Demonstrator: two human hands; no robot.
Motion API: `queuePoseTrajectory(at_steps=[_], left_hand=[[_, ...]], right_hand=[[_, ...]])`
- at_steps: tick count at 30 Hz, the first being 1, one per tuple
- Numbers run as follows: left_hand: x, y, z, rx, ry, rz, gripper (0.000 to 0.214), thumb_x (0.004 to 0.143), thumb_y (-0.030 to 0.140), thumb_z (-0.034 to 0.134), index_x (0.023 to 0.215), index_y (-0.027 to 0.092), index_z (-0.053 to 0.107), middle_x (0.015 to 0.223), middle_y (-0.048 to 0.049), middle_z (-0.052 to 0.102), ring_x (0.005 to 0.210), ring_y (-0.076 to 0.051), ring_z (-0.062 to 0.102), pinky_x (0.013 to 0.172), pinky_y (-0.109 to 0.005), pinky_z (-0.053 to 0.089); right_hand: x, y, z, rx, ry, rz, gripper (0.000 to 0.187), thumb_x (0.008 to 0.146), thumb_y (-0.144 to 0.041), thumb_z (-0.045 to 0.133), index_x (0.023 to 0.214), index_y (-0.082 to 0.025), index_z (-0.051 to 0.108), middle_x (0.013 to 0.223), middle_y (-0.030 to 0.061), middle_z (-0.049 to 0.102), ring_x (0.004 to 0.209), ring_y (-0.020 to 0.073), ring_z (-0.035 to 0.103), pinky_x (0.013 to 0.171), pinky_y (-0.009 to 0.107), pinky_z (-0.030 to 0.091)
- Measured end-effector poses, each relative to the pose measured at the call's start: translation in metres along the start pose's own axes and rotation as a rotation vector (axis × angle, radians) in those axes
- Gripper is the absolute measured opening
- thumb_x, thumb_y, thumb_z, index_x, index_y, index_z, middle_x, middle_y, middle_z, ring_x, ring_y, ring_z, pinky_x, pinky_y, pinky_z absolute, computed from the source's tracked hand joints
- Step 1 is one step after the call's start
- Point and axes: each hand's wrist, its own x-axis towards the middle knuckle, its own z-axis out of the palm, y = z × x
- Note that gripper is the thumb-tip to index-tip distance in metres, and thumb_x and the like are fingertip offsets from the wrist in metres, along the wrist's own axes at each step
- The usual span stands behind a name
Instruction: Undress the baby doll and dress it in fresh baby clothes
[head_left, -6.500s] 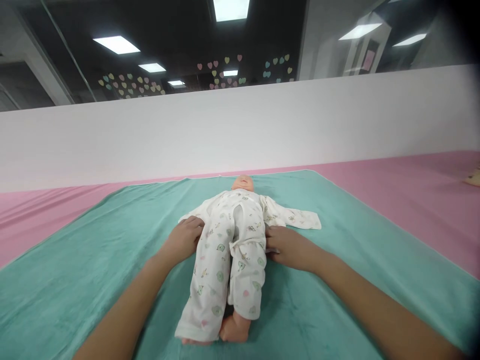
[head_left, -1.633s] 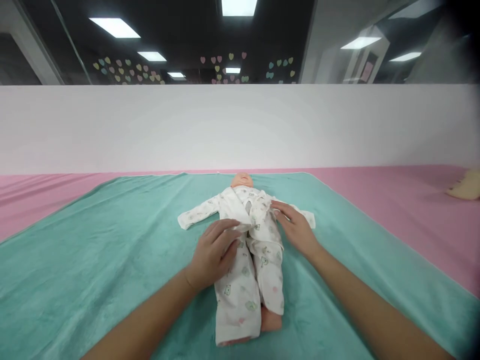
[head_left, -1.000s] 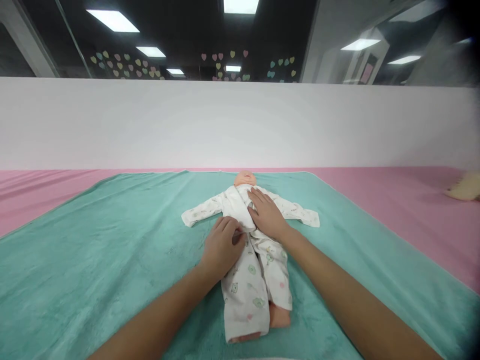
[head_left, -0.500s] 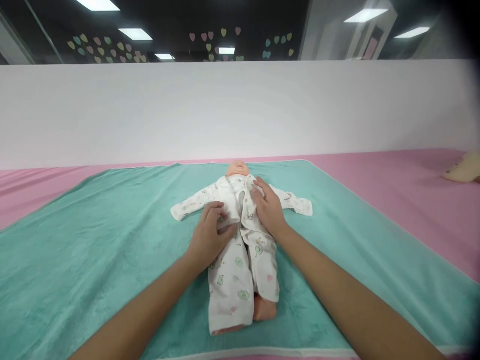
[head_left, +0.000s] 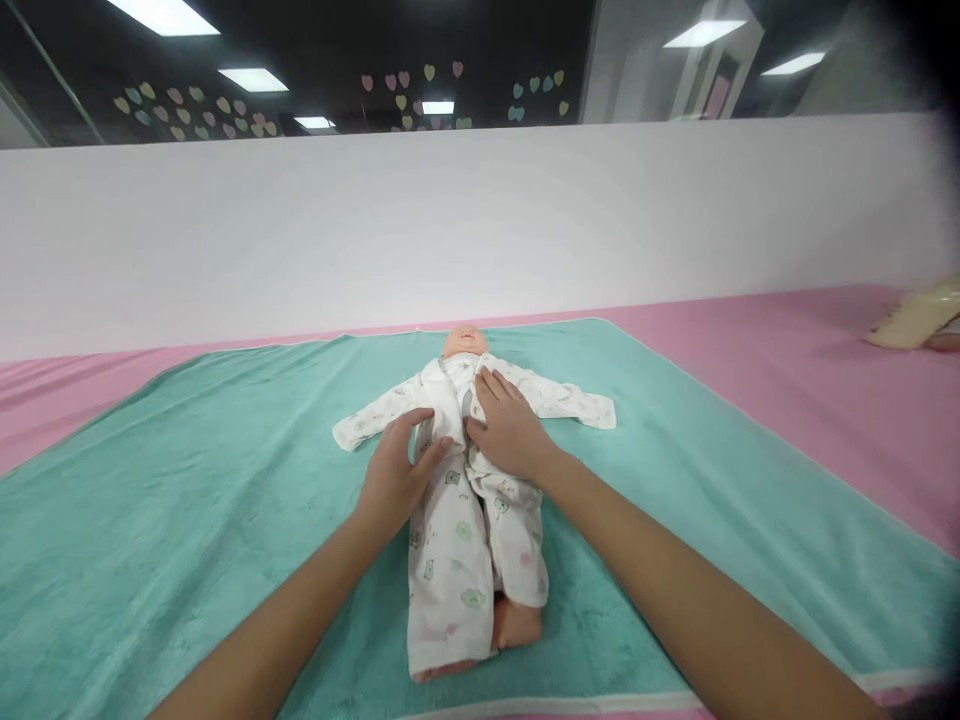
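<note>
A baby doll (head_left: 465, 342) lies on its back on a teal blanket (head_left: 247, 520), head toward the wall and feet toward me. It wears a white printed baby top (head_left: 555, 395), sleeves spread to both sides, and matching trousers (head_left: 454, 590). A bare foot (head_left: 517, 625) shows below the right trouser leg. My left hand (head_left: 396, 468) touches the left front flap at the waist, thumb and index finger apart around its folded cloth. My right hand (head_left: 510, 425) lies flat over the right flap on the chest, fingers stretched; its thumb edge is partly hidden.
Pink sheeting (head_left: 757, 370) surrounds the blanket. Behind it rises a white wall (head_left: 480, 225) with dark glass above, bearing heart stickers. At the right edge, a pale yellowish object (head_left: 911, 318) of unclear kind lies on the pink surface.
My right hand has moved inward and slightly down across the chest. My left hand's thumb and index have spread apart, and the left flap is now folded narrower. The view has shifted slightly.
</note>
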Motion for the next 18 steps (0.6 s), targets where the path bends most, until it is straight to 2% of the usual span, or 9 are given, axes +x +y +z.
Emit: queuePoseTrajectory(at_steps=[5, 9, 14, 18], left_hand=[[-0.006, 0.012, 0.002, 0.058, -0.164, 0.286, 0.047, 0.087, 0.04, 0.045, 0.132, 0.028, 0.036, 0.138, -0.0039, 0.041, 0.13, -0.021, 0.032, 0.108, -0.042, 0.027], [-0.01, 0.021, 0.001, 0.133, -0.239, 0.466, 0.049, 0.089, 0.035, 0.044, 0.135, 0.03, 0.03, 0.144, -0.0017, 0.031, 0.134, -0.017, 0.027, 0.113, -0.043, 0.015], [-0.012, 0.023, -0.001, 0.142, -0.229, 0.547, 0.052, 0.089, 0.03, 0.044, 0.137, 0.027, 0.026, 0.144, -0.0047, 0.031, 0.134, -0.016, 0.026, 0.113, -0.042, 0.019], [-0.013, 0.022, -0.003, 0.137, -0.255, 0.6, 0.044, 0.09, 0.025, 0.041, 0.133, 0.025, 0.034, 0.142, -0.0056, 0.035, 0.131, -0.016, 0.031, 0.112, -0.044, 0.019]], right_hand=[[-0.002, 0.003, 0.002, -0.004, 0.051, -0.07, 0.062, 0.081, -0.028, 0.041, 0.134, 0.002, 0.033, 0.142, 0.0195, 0.027, 0.134, 0.029, 0.02, 0.11, 0.048, 0.026], [-0.002, 0.01, 0.005, 0.014, 0.077, -0.137, 0.063, 0.076, -0.02, 0.043, 0.134, 0.003, 0.033, 0.142, 0.018, 0.028, 0.134, 0.0273, 0.021, 0.112, 0.044, 0.024], [0.003, 0.007, 0.003, 0.248, 0.109, 0.011, 0.046, 0.09, -0.031, 0.029, 0.129, -0.012, 0.044, 0.138, 0.0098, 0.038, 0.132, 0.02, 0.028, 0.111, 0.041, 0.027], [0.005, -0.002, -0.012, 0.507, 0.088, 0.15, 0.042, 0.09, -0.047, 0.029, 0.114, -0.024, 0.056, 0.132, 0.0016, 0.046, 0.128, 0.0174, 0.036, 0.108, 0.039, 0.031]])
